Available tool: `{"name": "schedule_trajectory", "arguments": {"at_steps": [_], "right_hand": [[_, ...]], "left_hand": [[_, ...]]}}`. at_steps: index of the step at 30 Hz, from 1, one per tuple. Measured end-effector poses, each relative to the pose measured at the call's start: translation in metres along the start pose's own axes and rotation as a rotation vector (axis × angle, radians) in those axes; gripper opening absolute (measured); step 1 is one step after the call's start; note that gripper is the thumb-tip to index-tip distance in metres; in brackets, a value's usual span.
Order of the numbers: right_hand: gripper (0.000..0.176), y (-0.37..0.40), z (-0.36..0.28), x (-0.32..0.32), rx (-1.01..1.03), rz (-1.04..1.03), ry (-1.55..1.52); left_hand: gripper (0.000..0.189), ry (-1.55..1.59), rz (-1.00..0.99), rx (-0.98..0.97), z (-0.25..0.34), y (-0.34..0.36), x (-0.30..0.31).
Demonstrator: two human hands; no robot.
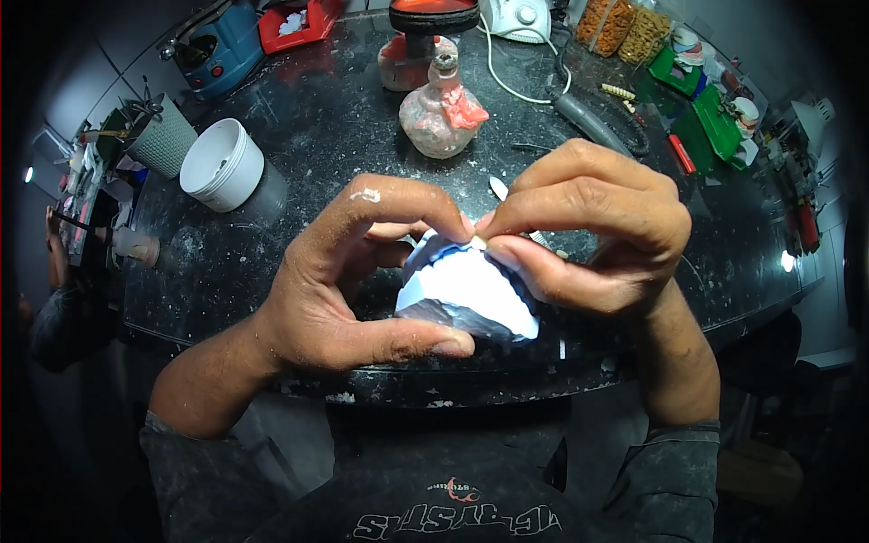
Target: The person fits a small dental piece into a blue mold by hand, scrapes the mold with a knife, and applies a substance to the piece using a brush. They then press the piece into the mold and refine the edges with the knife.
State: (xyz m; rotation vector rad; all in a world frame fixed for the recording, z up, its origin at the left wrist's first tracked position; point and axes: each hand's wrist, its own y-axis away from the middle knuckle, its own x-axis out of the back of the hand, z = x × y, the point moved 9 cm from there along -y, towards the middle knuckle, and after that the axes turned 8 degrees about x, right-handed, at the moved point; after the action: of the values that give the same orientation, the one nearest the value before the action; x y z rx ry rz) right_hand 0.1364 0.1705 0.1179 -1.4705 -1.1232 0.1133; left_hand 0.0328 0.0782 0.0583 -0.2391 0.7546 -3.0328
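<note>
The left hand (pixel 330 276) grasps one white plaster-like piece (pixel 463 294) from above and below; the right hand (pixel 593 240) pinches at its upper edge (partly covering it), so it sits between both. Beyond them stands one crusted bottle (pixel 436 120); past the left, one white tub (pixel 224 172); past the right, two green trays (pixel 711 122).

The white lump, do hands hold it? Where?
Yes: the left hand holds the white lump between its near and far sides; the right hand touches its far edge, grip unclear.
</note>
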Motion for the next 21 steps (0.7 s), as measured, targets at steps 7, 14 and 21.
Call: {"name": "schedule_trajectory", "arguments": {"at_steps": [7, 14, 21], "right_hand": [[0.021, 0.0, 0.0002, 0.0002, -0.001, 0.006, -0.011], [0.021, 0.0007, 0.0004, -0.0005, 0.007, 0.005, -0.017], [0.022, 0.0012, 0.0009, -0.0003, 0.006, 0.01, -0.023]], "left_hand": [[0.07, -0.025, 0.014, -0.018, 0.0008, 0.0002, 0.0011], [0.07, -0.029, 0.01, -0.021, 0.002, 0.0002, 0.001], [0.069, -0.037, 0.01, -0.012, 0.002, 0.0003, 0.0012]]}}
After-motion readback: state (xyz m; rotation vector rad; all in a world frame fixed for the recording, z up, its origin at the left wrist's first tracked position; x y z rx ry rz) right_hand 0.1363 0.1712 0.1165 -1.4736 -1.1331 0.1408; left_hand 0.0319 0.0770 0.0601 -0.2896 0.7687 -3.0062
